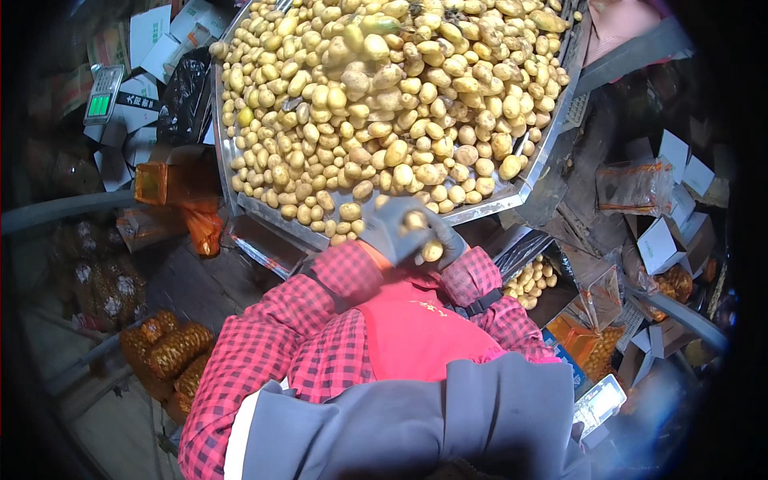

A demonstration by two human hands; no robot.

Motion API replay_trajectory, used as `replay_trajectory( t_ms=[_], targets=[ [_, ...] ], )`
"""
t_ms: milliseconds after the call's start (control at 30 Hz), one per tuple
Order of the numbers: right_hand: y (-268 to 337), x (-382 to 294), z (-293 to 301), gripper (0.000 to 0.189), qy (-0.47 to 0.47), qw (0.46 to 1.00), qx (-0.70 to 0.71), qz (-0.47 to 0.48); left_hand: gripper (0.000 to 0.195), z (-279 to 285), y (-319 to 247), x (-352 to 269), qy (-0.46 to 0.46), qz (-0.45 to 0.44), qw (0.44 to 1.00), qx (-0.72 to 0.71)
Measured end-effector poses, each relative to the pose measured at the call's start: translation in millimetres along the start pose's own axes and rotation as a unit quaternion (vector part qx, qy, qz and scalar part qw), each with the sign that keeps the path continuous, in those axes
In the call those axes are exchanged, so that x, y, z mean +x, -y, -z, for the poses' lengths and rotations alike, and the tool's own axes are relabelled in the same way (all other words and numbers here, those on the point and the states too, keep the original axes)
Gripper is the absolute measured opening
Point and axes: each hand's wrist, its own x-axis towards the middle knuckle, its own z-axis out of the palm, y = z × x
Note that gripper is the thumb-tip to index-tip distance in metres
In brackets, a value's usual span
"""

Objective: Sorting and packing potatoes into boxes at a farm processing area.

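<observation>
Both of my hands wear grey gloves and meet at the near edge of a metal-rimmed sorting table (480, 211). My left hand (387, 231) is closed around a small potato (414, 220), partly blurred. My right hand (453, 243) touches it from the right, its fingers curled around another potato (432, 251). Just beyond them a large heap of yellow potatoes (396, 153) of mixed sizes covers the table. A greener, yellowish potato (245, 116) lies at the heap's left side.
To my right, a plastic-lined box (555, 300) contains small potatoes (531, 282). Filled mesh sacks (180, 351) lie at lower left. A digital scale (105, 96) and white cartons (150, 36) are at upper left. Grey rails (66, 210) run on both sides.
</observation>
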Motion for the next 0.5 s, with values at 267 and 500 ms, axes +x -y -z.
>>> replay_trajectory(
  t_ms=[267, 500],
  targets=[
    [3, -75, 63, 0.062, 0.027, 0.896, 0.443, -0.014, 0.063, -40, 5, 45, -0.281, -0.058, 0.953, 0.096],
    [-15, -230, 163, 0.076, -0.301, 0.898, 0.295, 0.127, 0.075, -58, 23, 94, -0.223, 0.191, 0.931, 0.218]
  ],
)
